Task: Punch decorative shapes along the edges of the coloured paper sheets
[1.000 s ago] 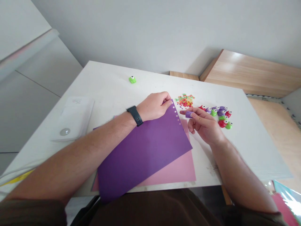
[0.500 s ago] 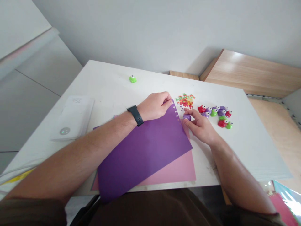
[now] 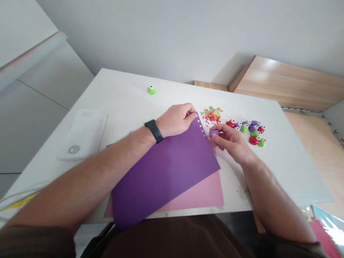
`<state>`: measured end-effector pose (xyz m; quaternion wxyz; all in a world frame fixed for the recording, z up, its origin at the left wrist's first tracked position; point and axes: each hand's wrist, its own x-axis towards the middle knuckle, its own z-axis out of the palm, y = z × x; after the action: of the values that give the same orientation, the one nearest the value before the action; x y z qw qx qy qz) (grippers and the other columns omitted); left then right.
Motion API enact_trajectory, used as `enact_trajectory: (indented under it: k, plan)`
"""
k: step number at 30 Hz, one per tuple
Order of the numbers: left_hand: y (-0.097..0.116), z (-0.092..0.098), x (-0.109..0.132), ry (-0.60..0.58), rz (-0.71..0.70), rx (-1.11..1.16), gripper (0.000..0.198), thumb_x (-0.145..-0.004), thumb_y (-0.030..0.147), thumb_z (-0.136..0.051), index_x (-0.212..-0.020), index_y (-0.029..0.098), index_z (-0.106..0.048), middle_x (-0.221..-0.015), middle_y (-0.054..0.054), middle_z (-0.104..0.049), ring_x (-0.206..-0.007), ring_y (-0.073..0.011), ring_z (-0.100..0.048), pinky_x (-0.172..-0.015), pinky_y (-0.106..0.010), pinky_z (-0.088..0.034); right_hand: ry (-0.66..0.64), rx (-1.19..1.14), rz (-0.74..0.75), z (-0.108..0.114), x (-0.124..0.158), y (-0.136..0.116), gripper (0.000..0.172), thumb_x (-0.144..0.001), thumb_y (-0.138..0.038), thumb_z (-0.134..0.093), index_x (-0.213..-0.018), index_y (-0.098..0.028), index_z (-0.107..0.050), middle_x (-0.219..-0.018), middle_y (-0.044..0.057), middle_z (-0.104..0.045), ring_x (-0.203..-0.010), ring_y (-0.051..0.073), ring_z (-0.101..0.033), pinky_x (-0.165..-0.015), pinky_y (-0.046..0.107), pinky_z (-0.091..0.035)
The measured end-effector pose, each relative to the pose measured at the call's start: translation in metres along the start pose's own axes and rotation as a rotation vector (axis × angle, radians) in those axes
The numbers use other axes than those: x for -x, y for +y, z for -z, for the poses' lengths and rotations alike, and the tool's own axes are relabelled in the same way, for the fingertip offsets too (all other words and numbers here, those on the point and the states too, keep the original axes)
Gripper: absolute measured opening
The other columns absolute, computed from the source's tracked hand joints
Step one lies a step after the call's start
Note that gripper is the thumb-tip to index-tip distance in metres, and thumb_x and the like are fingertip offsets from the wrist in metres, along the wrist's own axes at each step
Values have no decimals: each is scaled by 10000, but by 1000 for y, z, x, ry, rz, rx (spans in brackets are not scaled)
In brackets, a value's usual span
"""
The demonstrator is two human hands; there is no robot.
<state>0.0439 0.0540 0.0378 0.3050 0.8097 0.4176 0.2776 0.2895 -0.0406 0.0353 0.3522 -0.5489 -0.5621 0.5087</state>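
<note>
A purple sheet of paper (image 3: 166, 172) lies aslant over a pink sheet (image 3: 201, 191), its near left corner hanging past the table's edge. My left hand (image 3: 178, 120), with a dark watch (image 3: 154, 130) on its wrist, pinches the purple sheet at its far corner. A row of star-shaped holes (image 3: 200, 126) runs down the sheet's right edge from there. My right hand (image 3: 231, 141) grips a small purple craft punch (image 3: 214, 133) between thumb and fingers, beside that edge. Whether the paper sits in the punch's slot I cannot tell.
A heap of tiny coloured paper cutouts (image 3: 212, 115) lies beyond the punch. Several red, green and purple punches with eyes (image 3: 254, 130) cluster on the right. One green punch (image 3: 151, 90) stands far back. At left is a white device (image 3: 83, 134); a wooden board (image 3: 290, 77) leans behind.
My right hand has shifted slightly, thumb and fingers now set differently around the purple punch. The purple sheet's far corner has edged slightly away from me with my left hand.
</note>
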Motion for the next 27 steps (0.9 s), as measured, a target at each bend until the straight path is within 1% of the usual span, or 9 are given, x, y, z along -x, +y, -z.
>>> enact_trajectory:
  k: [4, 8, 10, 14, 20, 24, 27]
  plan:
    - [0, 1, 0, 9, -1, 5, 173, -1005, 322, -573, -957, 197, -682, -895, -27, -760, -819, -189, -687, -747, -315, -464, -63, 22, -1, 2, 0, 6, 361, -913, -454, -789, -1164, -217, -680, -900, 11, -690, -737, 152, -589, -681, 310, -481]
    - [0, 1, 0, 20, -3, 8, 177, -1004, 326, -576, -958, 194, -685, -889, -29, -760, -819, -192, -690, -745, -318, -465, -103, 62, -12, 6, 1, 12, 382, -918, -483, -782, -1187, -228, -694, -1009, 42, -723, -845, 196, -636, -770, 354, -526]
    - [-1, 1, 0, 23, -1, 8, 178, -1004, 327, -577, -963, 194, -688, -891, -30, -762, -820, -194, -692, -747, -320, -468, -108, 61, -14, 6, 1, 10, 387, -915, -491, -786, -1188, -230, -702, -1022, 48, -730, -871, 206, -644, -793, 364, -532]
    - [-1, 1, 0, 26, 4, 6, 179, -1005, 330, -575, -959, 198, -687, -886, -28, -762, -812, -193, -689, -749, -323, -473, -106, 11, -19, 5, 3, 4, 379, -897, -469, -808, -1167, -222, -710, -1001, 44, -727, -872, 199, -646, -792, 353, -519]
    - [0, 1, 0, 28, 10, 5, 185, -1004, 340, -571, -963, 199, -684, -893, -31, -766, -815, -194, -690, -745, -321, -477, -76, 29, -30, 7, 5, 4, 391, -908, -465, -799, -1191, -213, -705, -943, 32, -724, -773, 168, -619, -701, 321, -490]
    - [0, 1, 0, 24, 15, 3, 190, -1003, 344, -567, -965, 201, -684, -899, -33, -766, -820, -196, -691, -749, -323, -478, -92, 75, -31, 7, 4, 6, 403, -902, -489, -796, -1181, -211, -709, -952, 42, -726, -833, 200, -643, -755, 350, -523]
    - [0, 2, 0, 22, 15, 4, 193, -1004, 347, -564, -965, 201, -683, -902, -35, -766, -821, -197, -691, -751, -325, -480, -99, 79, -32, 7, 4, 5, 399, -901, -499, -792, -1171, -217, -710, -939, 39, -724, -833, 205, -646, -757, 354, -528]
